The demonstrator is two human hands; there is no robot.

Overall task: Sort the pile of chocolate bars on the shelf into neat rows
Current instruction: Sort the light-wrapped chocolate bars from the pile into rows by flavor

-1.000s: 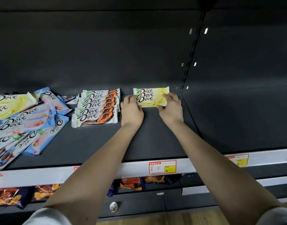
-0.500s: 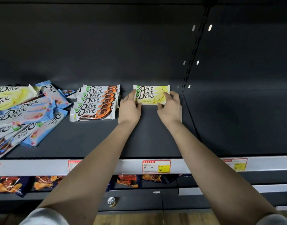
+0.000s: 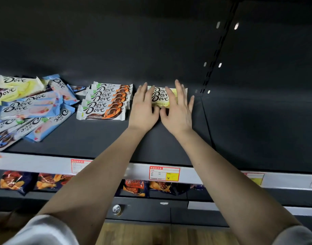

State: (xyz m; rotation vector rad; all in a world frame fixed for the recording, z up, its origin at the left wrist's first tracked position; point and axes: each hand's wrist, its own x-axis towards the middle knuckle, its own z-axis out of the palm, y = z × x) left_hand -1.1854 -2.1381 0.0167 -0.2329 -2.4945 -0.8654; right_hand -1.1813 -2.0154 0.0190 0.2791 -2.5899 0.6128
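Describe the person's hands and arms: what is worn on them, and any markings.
The left hand and right hand are bare: no gloves, rings or watch show. Above them nothing is worn up to the pale grey-white fabric of the left sleeve and right sleeve, which are cut off at the picture's bottom corners. No markings show.

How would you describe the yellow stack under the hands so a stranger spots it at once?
Find the dark shelf. Right of the orange row lies a short yellow stack. Unlike the loose yellow bar in the left pile, it lies under the left hand and right hand.
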